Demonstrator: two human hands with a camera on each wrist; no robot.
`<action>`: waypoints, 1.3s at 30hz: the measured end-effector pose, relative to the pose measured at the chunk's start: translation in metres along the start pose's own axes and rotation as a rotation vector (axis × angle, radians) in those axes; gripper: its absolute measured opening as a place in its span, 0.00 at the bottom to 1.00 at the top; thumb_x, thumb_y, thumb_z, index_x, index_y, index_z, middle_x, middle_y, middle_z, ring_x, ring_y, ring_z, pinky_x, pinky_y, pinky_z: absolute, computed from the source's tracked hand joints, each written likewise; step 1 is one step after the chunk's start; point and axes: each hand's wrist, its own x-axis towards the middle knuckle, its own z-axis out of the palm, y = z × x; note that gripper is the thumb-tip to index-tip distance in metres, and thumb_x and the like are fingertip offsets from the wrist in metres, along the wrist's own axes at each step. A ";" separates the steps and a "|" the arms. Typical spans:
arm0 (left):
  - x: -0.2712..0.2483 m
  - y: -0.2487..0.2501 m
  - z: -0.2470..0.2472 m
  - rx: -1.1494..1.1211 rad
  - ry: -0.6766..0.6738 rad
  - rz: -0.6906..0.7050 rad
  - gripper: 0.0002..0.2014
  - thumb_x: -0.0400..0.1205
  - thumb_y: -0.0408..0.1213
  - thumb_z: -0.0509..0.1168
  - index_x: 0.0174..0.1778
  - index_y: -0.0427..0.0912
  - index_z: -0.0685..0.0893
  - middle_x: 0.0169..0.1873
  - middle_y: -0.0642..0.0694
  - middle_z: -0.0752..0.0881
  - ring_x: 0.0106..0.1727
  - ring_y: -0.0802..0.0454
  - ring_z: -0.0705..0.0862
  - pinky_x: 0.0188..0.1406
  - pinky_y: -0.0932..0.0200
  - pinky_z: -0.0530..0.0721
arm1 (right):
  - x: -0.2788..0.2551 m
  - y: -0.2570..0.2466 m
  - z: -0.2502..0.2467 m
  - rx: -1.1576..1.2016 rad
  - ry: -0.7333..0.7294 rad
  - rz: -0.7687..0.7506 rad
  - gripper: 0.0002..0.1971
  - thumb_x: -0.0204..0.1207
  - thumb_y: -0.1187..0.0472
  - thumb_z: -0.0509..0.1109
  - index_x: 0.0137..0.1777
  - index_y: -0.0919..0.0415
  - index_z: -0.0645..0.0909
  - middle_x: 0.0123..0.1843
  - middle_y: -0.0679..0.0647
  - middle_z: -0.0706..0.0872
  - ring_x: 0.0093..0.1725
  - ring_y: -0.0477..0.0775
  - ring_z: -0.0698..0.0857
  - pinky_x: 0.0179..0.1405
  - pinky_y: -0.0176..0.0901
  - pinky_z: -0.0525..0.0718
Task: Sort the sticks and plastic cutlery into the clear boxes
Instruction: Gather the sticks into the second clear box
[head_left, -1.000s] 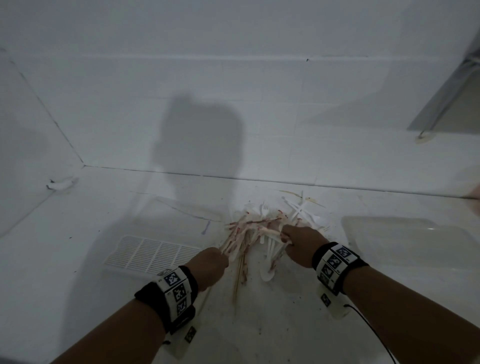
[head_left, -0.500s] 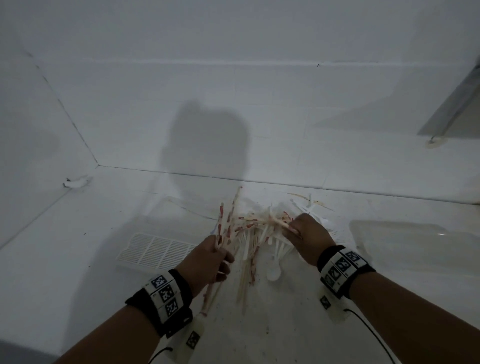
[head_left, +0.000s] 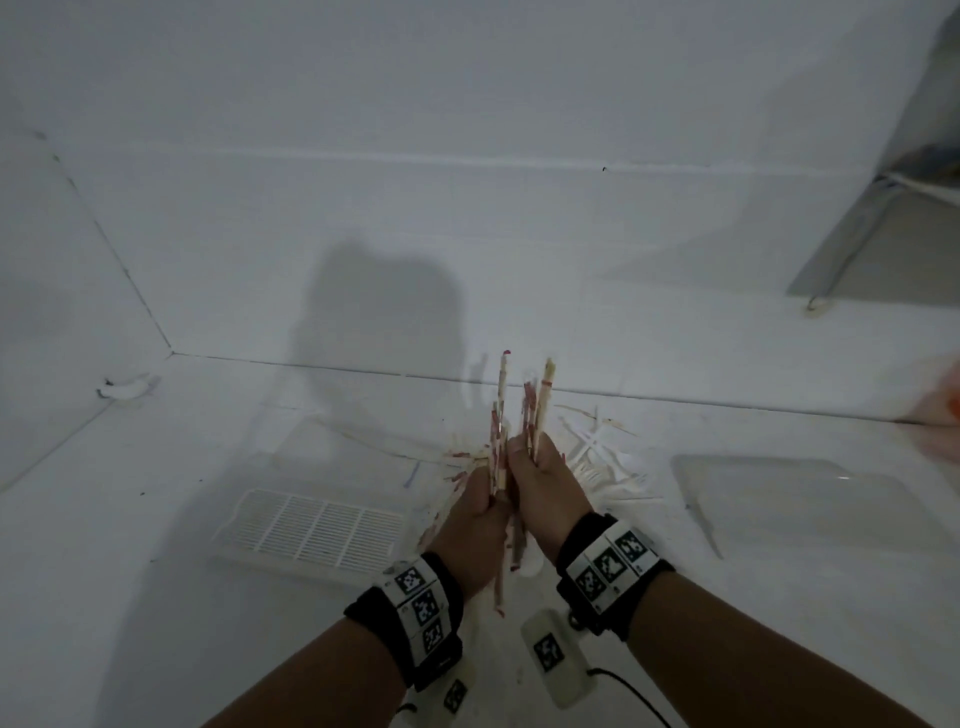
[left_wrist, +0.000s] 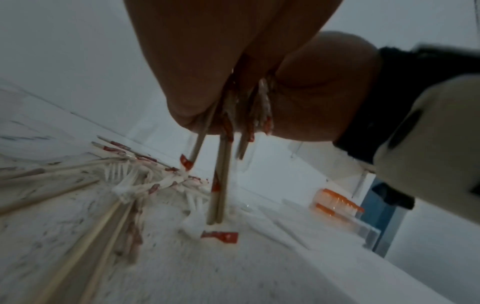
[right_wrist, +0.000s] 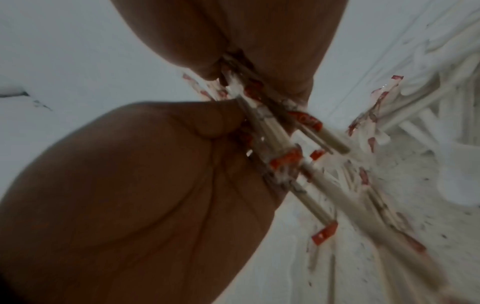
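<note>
Where wrists blur: upright sticks (head_left: 524, 415).

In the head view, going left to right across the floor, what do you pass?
White slatted grate → left hand gripping wrapped sticks → right hand gripping more sticks → loose white plastic forks → clear box.

No words, numbers or brand names could be read. The wristbands (head_left: 613, 564) carried only square black-and-white coded markers, and the red-and-white wrappers on the sticks (right_wrist: 285, 160) bore print too blurred to make out.
</note>
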 end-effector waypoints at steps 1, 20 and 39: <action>-0.003 -0.002 0.004 0.009 -0.012 0.029 0.14 0.91 0.40 0.54 0.71 0.55 0.76 0.62 0.61 0.84 0.66 0.67 0.81 0.67 0.66 0.79 | -0.005 0.001 0.002 0.030 0.010 -0.004 0.14 0.87 0.42 0.58 0.58 0.49 0.79 0.49 0.45 0.91 0.48 0.41 0.90 0.55 0.42 0.85; -0.012 -0.063 0.045 0.328 -0.173 0.190 0.23 0.73 0.34 0.73 0.64 0.50 0.84 0.57 0.58 0.87 0.59 0.68 0.84 0.60 0.63 0.86 | -0.052 0.062 -0.029 -0.101 0.017 -0.014 0.10 0.82 0.59 0.72 0.60 0.46 0.87 0.53 0.40 0.92 0.57 0.35 0.88 0.55 0.32 0.83; -0.002 -0.058 0.058 0.422 -0.317 0.172 0.19 0.86 0.41 0.62 0.74 0.50 0.79 0.62 0.53 0.87 0.62 0.60 0.84 0.58 0.72 0.80 | -0.051 0.056 -0.046 -0.192 0.155 -0.023 0.16 0.77 0.51 0.77 0.47 0.66 0.87 0.43 0.61 0.91 0.43 0.50 0.89 0.46 0.47 0.90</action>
